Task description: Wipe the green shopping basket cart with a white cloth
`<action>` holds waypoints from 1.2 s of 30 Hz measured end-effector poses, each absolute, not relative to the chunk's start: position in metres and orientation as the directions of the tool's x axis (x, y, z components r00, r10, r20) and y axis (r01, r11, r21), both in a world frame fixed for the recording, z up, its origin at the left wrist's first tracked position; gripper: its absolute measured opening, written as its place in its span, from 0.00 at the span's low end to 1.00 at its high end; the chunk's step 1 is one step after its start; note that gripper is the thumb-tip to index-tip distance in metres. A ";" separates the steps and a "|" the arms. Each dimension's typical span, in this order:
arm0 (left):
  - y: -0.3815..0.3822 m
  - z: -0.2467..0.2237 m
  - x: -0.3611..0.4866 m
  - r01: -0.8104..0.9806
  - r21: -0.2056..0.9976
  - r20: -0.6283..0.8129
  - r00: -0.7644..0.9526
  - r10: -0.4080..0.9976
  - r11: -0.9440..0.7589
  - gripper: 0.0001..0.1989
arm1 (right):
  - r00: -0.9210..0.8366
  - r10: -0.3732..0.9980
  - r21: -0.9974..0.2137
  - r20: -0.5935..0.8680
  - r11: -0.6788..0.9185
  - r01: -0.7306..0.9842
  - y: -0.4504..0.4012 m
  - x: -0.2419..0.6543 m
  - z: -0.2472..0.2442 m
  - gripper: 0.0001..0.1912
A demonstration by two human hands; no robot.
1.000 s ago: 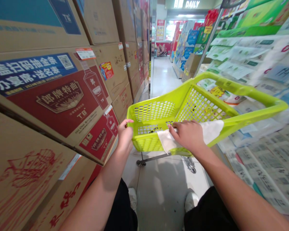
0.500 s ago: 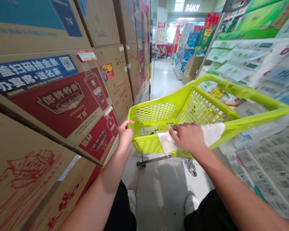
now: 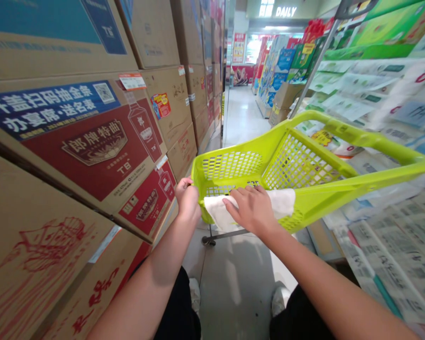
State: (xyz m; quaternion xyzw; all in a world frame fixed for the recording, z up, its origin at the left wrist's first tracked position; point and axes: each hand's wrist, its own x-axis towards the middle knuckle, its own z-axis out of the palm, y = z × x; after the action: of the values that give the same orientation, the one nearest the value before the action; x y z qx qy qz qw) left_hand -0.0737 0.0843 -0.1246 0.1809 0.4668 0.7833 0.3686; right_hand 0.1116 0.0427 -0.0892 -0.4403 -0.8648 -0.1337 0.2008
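Note:
A lime-green plastic shopping cart [image 3: 326,200] with perforated basket walls stands side-on in front of me, its handle to the right. My left hand [image 3: 188,200] is closed at the basket's left end, gripping its edge. Over the near rim lies a white cloth [image 3: 284,202], hanging down the outer side. My right hand [image 3: 251,208] presses on the cloth, its fingers curled over the rim toward the inside and its thumb on the outer side. Parts of the cloth and rim are hidden under that hand.
Stacked cardboard cartons [image 3: 92,141] rise close on my left. Packs of white tissue paper [image 3: 386,104] are piled on the right, near the cart handle. A metal post [image 3: 315,71] stands behind the cart. Tiled floor [image 3: 246,118] runs down the aisle beyond.
My right hand has slid left along the near rim with the cloth, closer to my left hand. My left hand stays at the cart's end. The view has shifted slightly.

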 end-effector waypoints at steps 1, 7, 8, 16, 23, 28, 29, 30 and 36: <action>0.086 -0.125 -0.076 -0.407 0.866 -0.063 -0.667 0.743 -0.292 0.16 | -0.538 0.709 0.060 0.456 0.579 0.813 0.043 0.113 -0.087 0.21; 0.092 -0.128 -0.093 -0.413 0.865 -0.073 -0.667 0.741 -0.287 0.16 | -0.420 0.799 0.092 0.430 0.424 0.901 0.049 0.146 -0.073 0.25; 0.092 -0.129 -0.094 -0.419 0.862 -0.076 -0.664 0.744 -0.286 0.17 | -0.375 0.812 0.095 0.448 0.373 0.923 0.052 0.154 -0.071 0.25; 0.084 -0.135 -0.079 -0.362 0.874 -0.027 -0.703 0.711 -0.325 0.13 | -0.238 0.839 0.119 0.490 0.206 0.971 0.063 0.157 -0.073 0.30; 0.074 -0.129 -0.062 -0.336 0.917 -0.053 -0.639 0.768 -0.216 0.17 | -0.377 0.810 0.037 0.450 0.405 0.914 0.058 0.102 -0.089 0.31; 0.071 -0.118 -0.063 -0.370 0.909 -0.088 -0.618 0.781 -0.191 0.18 | -0.459 0.735 0.011 0.499 0.524 0.852 0.059 0.096 -0.092 0.24; 0.071 -0.116 -0.063 -0.382 0.906 -0.100 -0.613 0.784 -0.184 0.18 | -0.471 0.725 0.014 0.502 0.537 0.843 0.059 0.097 -0.092 0.23; 0.070 -0.115 -0.063 -0.393 0.902 -0.111 -0.608 0.786 -0.177 0.19 | -0.482 0.717 0.017 0.503 0.550 0.835 0.059 0.098 -0.092 0.23; 0.065 -0.109 -0.062 -0.422 0.891 -0.136 -0.598 0.790 -0.166 0.20 | -0.553 0.688 0.051 0.470 0.605 0.795 0.059 0.111 -0.090 0.23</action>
State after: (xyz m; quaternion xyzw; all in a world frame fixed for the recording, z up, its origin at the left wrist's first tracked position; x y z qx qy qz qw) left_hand -0.0624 0.0652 -0.1095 0.1839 0.4998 0.7410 0.4090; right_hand 0.1108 0.0594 -0.0898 -0.4252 -0.8716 -0.1298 0.2064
